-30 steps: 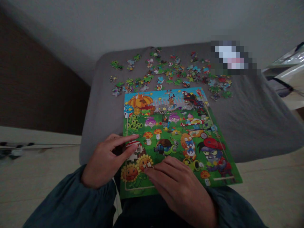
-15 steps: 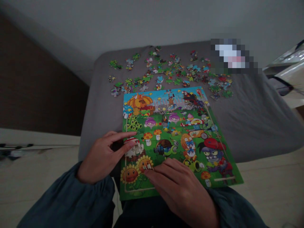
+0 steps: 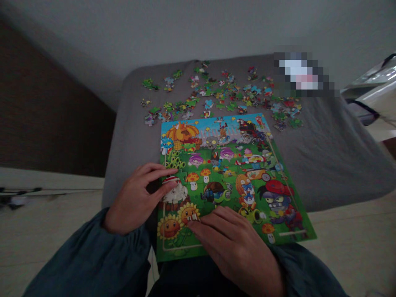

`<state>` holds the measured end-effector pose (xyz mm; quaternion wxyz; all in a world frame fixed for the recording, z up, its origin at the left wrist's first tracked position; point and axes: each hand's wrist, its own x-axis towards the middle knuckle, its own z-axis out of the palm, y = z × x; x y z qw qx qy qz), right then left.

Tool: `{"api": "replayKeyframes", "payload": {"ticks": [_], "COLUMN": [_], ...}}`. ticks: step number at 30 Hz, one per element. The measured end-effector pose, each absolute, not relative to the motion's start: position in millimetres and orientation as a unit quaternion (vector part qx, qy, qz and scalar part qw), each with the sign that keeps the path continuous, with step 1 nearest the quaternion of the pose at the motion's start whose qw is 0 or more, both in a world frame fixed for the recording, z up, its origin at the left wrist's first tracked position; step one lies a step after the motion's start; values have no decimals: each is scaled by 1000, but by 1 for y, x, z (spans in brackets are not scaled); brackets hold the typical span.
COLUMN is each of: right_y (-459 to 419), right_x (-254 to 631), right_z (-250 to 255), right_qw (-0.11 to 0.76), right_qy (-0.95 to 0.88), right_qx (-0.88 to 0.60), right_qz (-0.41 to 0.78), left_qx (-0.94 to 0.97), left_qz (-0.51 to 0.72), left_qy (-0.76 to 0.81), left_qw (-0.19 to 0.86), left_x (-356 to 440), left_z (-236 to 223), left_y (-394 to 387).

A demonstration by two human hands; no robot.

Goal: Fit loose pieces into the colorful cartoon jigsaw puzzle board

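Note:
A colourful cartoon jigsaw puzzle board (image 3: 222, 181) lies in front of me, its near edge against my lap. My left hand (image 3: 139, 198) is at the board's left edge, with thumb and index finger stretched apart over the red-and-white-capped mushroom picture. Its other fingers are partly hidden. Over the lower middle of the board, beside the sunflower picture (image 3: 170, 227), my right hand (image 3: 238, 239) pinches a small puzzle piece (image 3: 193, 217) between thumb and fingers. That piece shows whitish and brown parts, and the hand covers some of the board.
Many loose puzzle pieces (image 3: 213, 90) are scattered on the grey cloth-covered surface (image 3: 334, 165) beyond the board. A blurred-out object (image 3: 300, 74) sits at the back right. A dark panel (image 3: 52, 107) stands at the left, a pale wall (image 3: 198, 29) behind.
My left thumb and index finger have shifted slightly at the board's left edge, showing more of the mushroom picture. My right hand stays almost still with the puzzle piece.

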<state>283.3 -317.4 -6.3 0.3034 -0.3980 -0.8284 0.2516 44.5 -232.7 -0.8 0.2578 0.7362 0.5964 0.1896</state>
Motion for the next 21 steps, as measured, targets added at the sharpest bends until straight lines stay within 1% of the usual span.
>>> {"api": "replayKeyframes", "payload": {"ticks": [8,11,15,21], "right_y": [-317,-317,-316,-315], "right_x": [283,283,284,285], "right_z": [-5,-4,-3,-2], "right_qw": [317,320,318,313], "right_qy": [-822,-817,-818,-822], "right_qx": [-403,-409,-413,-418], "right_qz": [248,248,245,227], "left_qx": [744,776,852,900], "left_qz": [191,185,153,103], "left_qy": [597,577,493,424], "left_qw": [232,177,82,27], "left_x": [41,37,33,34], "left_z": [0,3,1,-14], "left_y": [-233,-239,-262,-285]}}
